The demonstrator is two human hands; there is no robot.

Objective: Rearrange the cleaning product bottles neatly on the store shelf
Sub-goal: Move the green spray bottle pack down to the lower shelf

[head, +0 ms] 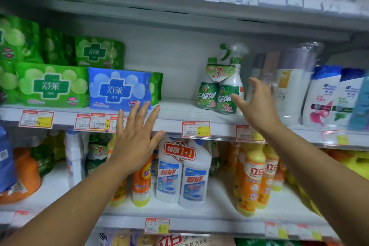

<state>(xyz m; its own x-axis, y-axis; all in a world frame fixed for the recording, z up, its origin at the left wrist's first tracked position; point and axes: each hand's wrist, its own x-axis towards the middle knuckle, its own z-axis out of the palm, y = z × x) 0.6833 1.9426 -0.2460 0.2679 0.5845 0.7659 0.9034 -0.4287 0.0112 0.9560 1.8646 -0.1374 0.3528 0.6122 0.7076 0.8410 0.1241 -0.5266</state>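
A bundled pair of green-and-white spray bottles point(219, 90) stands on the middle shelf point(179, 114), right of centre. My right hand point(257, 106) is raised just right of the pair, fingers spread, holding nothing; whether it touches the pair I cannot tell. My left hand point(135, 136) is spread flat in front of the shelf edge, fingertips by a blue tissue pack point(117, 88). Below, a twin pack of white toilet-cleaner bottles point(183, 173) and orange-and-yellow detergent bottles point(253, 177) stand on the lower shelf.
Green tissue packs point(52, 84) fill the middle shelf's left side. Shampoo bottles point(327, 98) and wrapped pale bottles point(287, 86) crowd its right. A bare gap lies between the blue pack and the spray pair. Price tags point(196, 129) line the shelf edges.
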